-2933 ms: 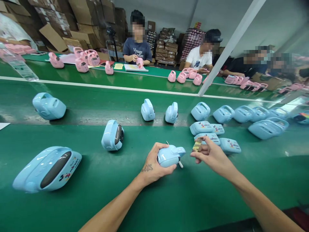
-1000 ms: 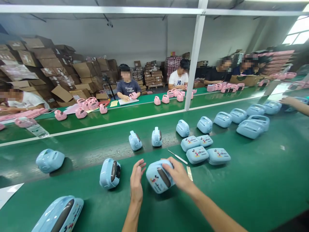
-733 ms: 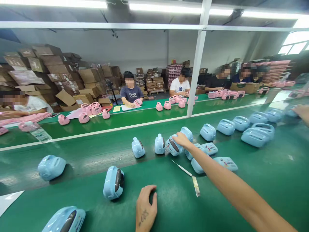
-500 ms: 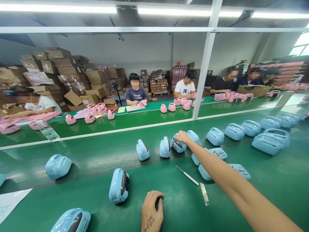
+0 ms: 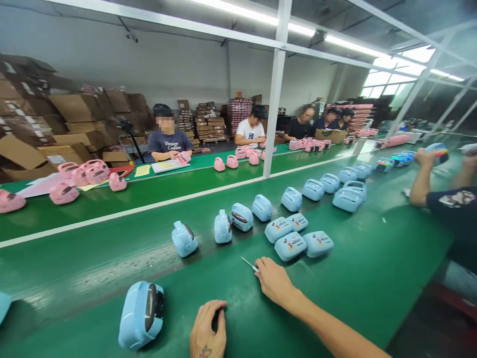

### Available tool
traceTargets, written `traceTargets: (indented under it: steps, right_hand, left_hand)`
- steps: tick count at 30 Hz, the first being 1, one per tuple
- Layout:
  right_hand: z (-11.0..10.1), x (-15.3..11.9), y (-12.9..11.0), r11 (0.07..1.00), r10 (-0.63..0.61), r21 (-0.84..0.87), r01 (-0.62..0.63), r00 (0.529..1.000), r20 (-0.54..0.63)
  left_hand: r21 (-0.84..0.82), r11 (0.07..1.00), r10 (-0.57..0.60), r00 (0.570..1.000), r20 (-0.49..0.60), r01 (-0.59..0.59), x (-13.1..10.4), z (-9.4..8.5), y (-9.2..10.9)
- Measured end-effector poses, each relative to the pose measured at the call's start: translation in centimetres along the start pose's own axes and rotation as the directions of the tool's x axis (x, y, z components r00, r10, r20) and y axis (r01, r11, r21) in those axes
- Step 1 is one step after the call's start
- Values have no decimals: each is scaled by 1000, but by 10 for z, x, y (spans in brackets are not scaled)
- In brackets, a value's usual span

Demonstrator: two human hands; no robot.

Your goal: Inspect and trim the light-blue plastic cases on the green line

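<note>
My right hand (image 5: 274, 279) is over the white handle of a thin screwdriver (image 5: 249, 264), its fingers closed on the handle; the metal shaft points away to the left on the green work surface. My left hand (image 5: 209, 328), palm down near the front edge, holds nothing, thumb and forefinger apart. To its left stands a light-blue plastic case (image 5: 136, 315) with a carry handle and dark front panel. Beyond my right hand lie several light-blue parts with printed cartoon figures (image 5: 290, 246). A blue case (image 5: 222, 227) stands upright farther back beside similar ones.
A row of blue cases (image 5: 291, 199) runs along the belt toward the far right. At right, a co-worker's arm (image 5: 421, 179) holds a colourful case. Across a white rail (image 5: 149, 203), several people sit by pink cases (image 5: 97, 171). A white post (image 5: 275, 114) rises between the lines.
My right hand has left the blue case on the belt and come back to the screwdriver. The view has swung right, bringing the co-worker at right into sight. My left hand stays low in front.
</note>
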State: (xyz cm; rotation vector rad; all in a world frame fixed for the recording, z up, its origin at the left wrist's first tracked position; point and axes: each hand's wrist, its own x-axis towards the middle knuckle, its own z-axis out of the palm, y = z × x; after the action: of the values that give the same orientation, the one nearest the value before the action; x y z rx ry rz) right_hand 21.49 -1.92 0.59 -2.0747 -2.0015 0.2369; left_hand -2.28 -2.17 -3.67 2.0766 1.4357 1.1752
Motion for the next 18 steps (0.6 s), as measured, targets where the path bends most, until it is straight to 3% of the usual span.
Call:
traceTargets:
  steps: [6,9,13,18]
  right_hand:
    - [13,-35,22,997,-2,80,11,993,-116]
    - [24,-61,43,978,-68,174,113,967,-246]
    - [38,-97,87,953,-59,261,154,939,-340]
    - [29,-125,153,971,-15,211,110,913,-408]
  left_hand:
    - [-74,988,-135,990,43,138,0,6,-10]
    - [-148,958,-258,963,-79,245,17,1,-8]
    - [-157,936,-350,868,-352,314,79,-22,7]
    - [-156,887,-437,686,-582,434,181,-50,11]
